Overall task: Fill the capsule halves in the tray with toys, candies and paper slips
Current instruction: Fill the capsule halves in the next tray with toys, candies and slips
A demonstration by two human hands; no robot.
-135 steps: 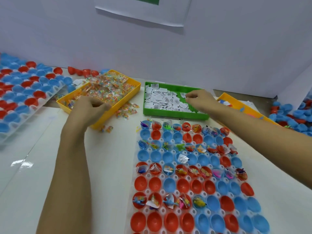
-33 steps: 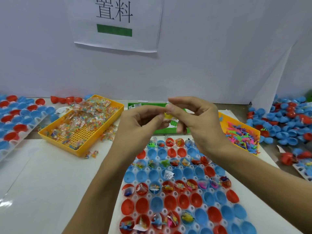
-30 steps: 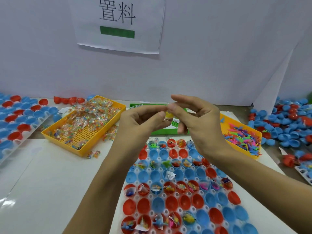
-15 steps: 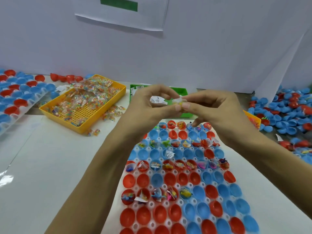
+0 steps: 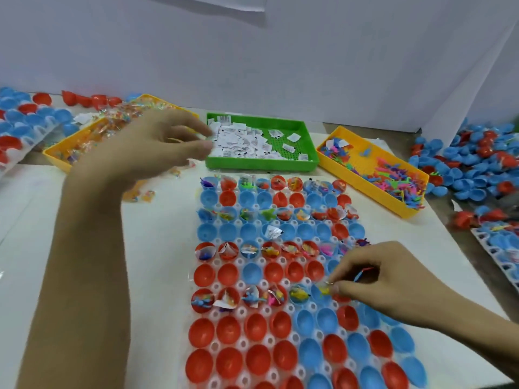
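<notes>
Right hand (image 5: 393, 284) pinching a yellow candy (image 5: 324, 290) over a blue capsule half (image 5: 320, 294).

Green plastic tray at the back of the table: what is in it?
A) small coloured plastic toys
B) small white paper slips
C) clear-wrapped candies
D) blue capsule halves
B: the green plastic tray holds small white paper slips with dark print, scattered mostly over its left side.

My right hand (image 5: 384, 279) is low at the right side, palm down, and thumb and forefinger are pinched together at the tips. My left hand (image 5: 157, 147) is raised further forward, blurred, fingers loosely curved and pointing to the right, holding nothing.
</notes>
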